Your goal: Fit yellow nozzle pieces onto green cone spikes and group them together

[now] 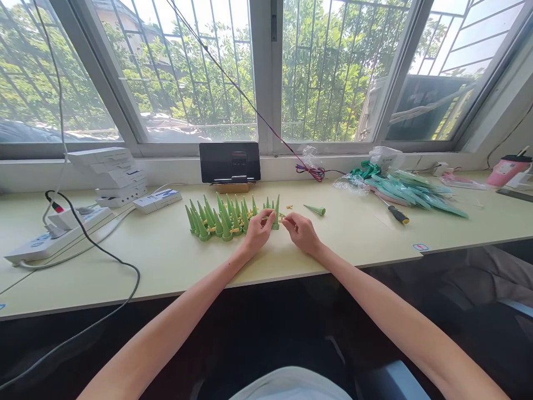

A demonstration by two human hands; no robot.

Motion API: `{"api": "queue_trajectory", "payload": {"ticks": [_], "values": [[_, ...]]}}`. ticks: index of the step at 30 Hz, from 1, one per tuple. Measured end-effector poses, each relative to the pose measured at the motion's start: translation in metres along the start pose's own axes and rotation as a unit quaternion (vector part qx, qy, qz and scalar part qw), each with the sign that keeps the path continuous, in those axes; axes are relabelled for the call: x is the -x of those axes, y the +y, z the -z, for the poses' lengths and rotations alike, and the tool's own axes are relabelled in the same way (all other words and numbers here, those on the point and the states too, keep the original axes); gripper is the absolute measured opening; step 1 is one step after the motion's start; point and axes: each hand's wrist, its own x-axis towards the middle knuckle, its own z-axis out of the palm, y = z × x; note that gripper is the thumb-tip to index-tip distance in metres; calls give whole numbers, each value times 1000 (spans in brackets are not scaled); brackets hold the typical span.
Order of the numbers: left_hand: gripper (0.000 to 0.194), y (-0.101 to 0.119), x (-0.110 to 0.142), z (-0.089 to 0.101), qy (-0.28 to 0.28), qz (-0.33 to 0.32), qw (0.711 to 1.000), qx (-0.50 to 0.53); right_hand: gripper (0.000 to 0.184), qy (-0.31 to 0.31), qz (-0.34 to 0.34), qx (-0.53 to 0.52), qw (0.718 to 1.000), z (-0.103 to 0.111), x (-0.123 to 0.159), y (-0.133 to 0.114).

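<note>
A green cone-shaped spike (pixel 277 213) stands point-up, its wide base low near the table. My left hand (pixel 258 231) is closed on its left side with thumb and fingers. From the right, my right hand (pixel 303 233) pinches close against the spike's base, with a small yellowish piece at its fingertips, mostly hidden. Left of my hands, several similar green spikes (pixel 225 225) stand upright in a cluster, with small yellow parts (pixel 235 229) showing among them. One more spike (pixel 318 210) lies on its side beyond my right hand.
The pale table (pixel 162 250) runs below a window. At its back stands a dark tablet (pixel 230 162). To the right lie a screwdriver (pixel 398 214) and green plastic packets (pixel 416 191). White boxes (pixel 120 178), a power strip (pixel 62 236) and a black cable (pixel 120 258) occupy the left.
</note>
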Motion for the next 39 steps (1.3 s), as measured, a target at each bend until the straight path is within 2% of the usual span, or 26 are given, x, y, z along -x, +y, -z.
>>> {"api": "queue_trajectory", "payload": {"ticks": [7,13,22,29,39], "values": [[40,-3,1,0,1,0,1000,-24,26,21,16,21,999,-1,1,-2],[37,-2,3,0,-23,9,999,-45,27,19,30,26,999,0,2,-4],[36,-3,4,-4,-64,5,998,16,28,1,43,18,999,1,2,-7],[37,-4,4,-4,-67,6,998,20,30,-18,21,36,999,2,2,-9],[41,-3,3,-3,-56,6,998,6,21,0,20,36,999,0,1,-8]]}}
